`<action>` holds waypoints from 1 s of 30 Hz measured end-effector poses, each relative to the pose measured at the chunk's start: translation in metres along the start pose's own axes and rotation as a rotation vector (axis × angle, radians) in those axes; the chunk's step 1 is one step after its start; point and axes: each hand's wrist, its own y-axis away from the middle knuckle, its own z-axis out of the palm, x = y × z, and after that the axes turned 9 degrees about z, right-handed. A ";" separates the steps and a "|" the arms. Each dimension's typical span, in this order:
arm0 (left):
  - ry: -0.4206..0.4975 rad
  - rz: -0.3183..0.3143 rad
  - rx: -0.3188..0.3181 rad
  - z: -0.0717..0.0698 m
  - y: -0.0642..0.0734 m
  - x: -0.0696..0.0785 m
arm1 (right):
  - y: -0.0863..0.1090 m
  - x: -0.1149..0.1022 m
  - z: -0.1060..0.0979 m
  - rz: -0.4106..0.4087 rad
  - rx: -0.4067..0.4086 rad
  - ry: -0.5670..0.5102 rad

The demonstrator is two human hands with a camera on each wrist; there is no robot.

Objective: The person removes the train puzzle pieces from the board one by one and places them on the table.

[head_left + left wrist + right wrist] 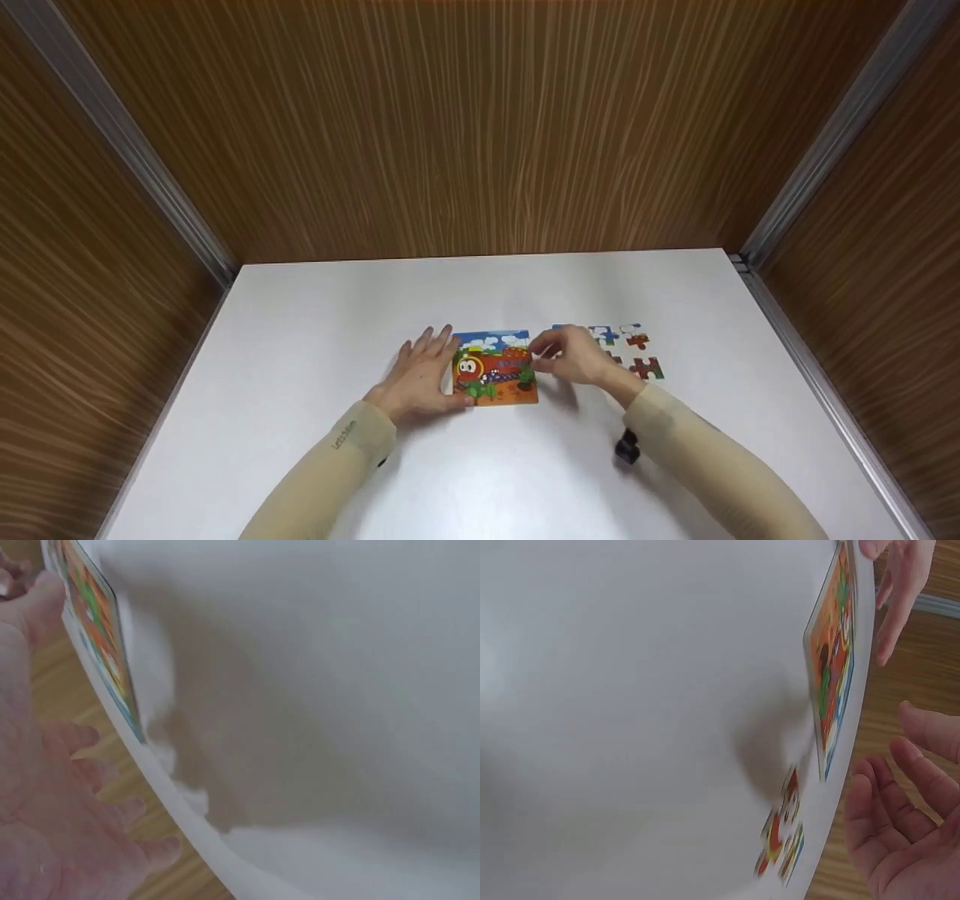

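From the head view we see the whole white surface [315,420] boxed in by wood-grain walls, with a colourful puzzle board [495,367] at the centre of the frame and loose puzzle pieces [634,352] just to its right. The wrist views give only slivers: the left wrist view shows the board's edge [97,637] at the upper left, and the right wrist view shows the board [832,682] at the upper right with a few loose pieces [780,836] lower down.

On the beige sleeve [345,442] of the left arm there is small printed lettering, too tiny for us to read. The board shows a cartoon red figure under a blue sky; we make out no words on it.

Our left hand [420,375] lies flat, fingers straight and spread, resting on the surface against the board's left edge. Our right hand [574,356] hovers at the board's right edge with fingers loosely curled; in the right wrist view [900,832] the palm looks open and empty, though whether the fingertips pinch a piece we cannot tell.
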 end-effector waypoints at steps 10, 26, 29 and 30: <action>0.030 -0.033 -0.134 -0.001 -0.003 -0.009 | -0.023 -0.036 0.051 -0.098 -0.133 0.008; -0.001 -0.072 -0.164 0.005 -0.006 -0.004 | -0.041 -0.041 0.083 -0.142 -0.125 0.101; 0.000 -0.077 -0.160 0.004 -0.005 -0.005 | -0.041 -0.045 0.085 -0.141 -0.114 0.122; 0.002 -0.077 -0.160 0.004 -0.004 -0.005 | -0.041 -0.047 0.086 -0.135 -0.116 0.127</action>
